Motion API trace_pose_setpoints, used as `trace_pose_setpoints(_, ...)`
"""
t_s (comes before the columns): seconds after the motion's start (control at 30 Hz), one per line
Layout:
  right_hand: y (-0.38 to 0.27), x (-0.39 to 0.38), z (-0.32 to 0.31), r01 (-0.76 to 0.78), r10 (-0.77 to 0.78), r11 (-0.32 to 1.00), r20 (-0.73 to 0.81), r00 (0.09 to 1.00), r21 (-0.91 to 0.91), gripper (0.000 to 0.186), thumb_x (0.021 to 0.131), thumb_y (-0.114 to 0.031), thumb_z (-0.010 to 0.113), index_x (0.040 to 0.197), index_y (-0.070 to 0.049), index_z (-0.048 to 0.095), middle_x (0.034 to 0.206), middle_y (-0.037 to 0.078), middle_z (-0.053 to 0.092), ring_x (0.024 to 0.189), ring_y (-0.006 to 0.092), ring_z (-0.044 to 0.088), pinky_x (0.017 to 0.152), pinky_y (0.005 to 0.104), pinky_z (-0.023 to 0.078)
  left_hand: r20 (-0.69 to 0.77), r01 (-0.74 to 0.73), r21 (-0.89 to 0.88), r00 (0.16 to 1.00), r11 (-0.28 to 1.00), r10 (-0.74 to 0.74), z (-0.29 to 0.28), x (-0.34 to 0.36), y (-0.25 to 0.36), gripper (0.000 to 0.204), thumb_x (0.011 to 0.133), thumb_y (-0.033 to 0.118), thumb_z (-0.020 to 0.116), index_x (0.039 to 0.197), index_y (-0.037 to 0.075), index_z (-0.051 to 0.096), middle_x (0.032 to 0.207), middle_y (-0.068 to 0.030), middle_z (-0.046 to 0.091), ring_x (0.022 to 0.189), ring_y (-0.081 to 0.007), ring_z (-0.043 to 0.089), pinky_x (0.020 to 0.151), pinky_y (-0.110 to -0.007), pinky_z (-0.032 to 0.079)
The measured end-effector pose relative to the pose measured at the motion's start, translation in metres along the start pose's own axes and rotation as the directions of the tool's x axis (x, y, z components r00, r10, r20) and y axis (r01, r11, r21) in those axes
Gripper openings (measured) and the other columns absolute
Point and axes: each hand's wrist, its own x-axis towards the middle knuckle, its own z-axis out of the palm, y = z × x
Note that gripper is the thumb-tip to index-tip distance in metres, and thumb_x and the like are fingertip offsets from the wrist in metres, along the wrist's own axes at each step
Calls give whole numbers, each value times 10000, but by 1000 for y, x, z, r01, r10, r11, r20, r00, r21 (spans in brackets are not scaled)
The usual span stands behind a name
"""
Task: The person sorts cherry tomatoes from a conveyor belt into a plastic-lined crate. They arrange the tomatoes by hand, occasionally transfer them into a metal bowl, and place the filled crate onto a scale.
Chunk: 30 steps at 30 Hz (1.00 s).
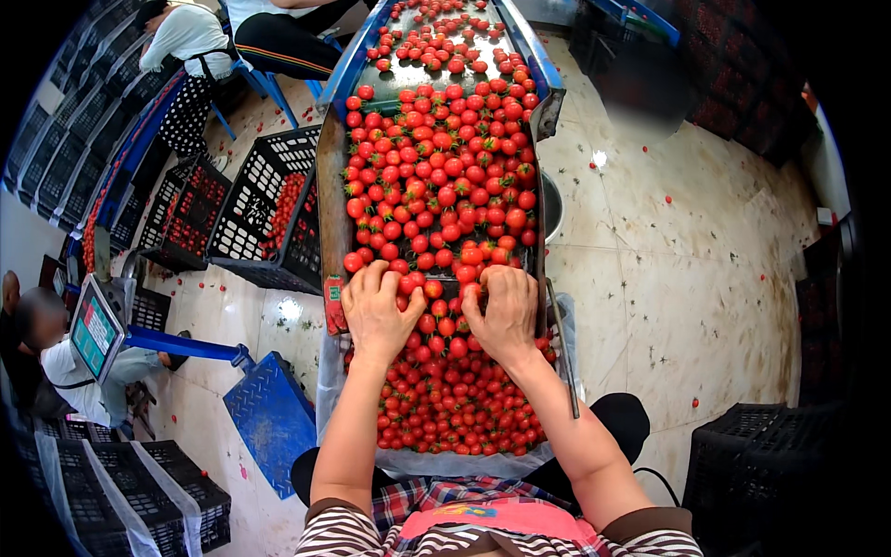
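Red cherry tomatoes (445,176), some with green stalks, cover the lower part of a long blue-sided metal chute (331,186). At its near end my left hand (379,311) curls over the left side of the flow, tomatoes between its thumb and fingers. Opposite it, my right hand (506,311) is bent round tomatoes by the right wall, its fingertips partly hidden. Below both hands, more tomatoes (455,399) fill a container lined with clear plastic film (566,348). A thin metal rod (563,357) slants beside my right forearm.
Left of the chute stand black crates (264,274) with tomatoes in them and a blue platform scale (269,418) with a screen (96,330). People sit at the upper left and far left. Stacked black crates (752,464) stand at the lower right. Stray tomatoes dot the tiled floor (668,306).
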Motion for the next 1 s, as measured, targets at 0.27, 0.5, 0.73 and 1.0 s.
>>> trace_pose_setpoints(0.27,-8,-2,5,26,-11,990,101,995,-139,620,854,-339,655,1354,-37,447,1347,215,414,1293,392,360,1069,528,292,-30,218,-83,975,972,-221,34,57,21,682,830,465,674,1425,241,427,1467,-191,321,1309,-439,317,1052,-634,221)
trace_pose_setpoints(0.5,-5,-2,3,-71,70,996,-18,997,-61,612,816,-218,695,1322,-19,415,1338,249,380,1295,418,339,1061,526,309,121,-167,-276,971,946,207,36,59,38,388,889,283,641,1268,230,577,1418,-118,429,1316,-307,406,1088,-613,213)
trace_pose_setpoints(0.73,-5,-4,-1,-34,40,995,64,997,-97,512,818,-328,700,1206,-43,526,1188,170,442,1143,349,418,975,487,347,59,112,-645,994,756,-96,25,33,21,777,757,129,783,1422,66,387,1304,-126,537,1216,-288,500,1057,-412,322)
trace_pose_setpoints(1.0,-6,-2,-1,111,-102,985,73,992,-134,411,796,-348,705,1039,-35,596,1196,167,458,1204,340,396,1038,511,311,3,58,-398,998,915,-61,24,24,16,444,715,64,642,1149,75,544,1116,-98,555,1075,-289,488,961,-420,330)
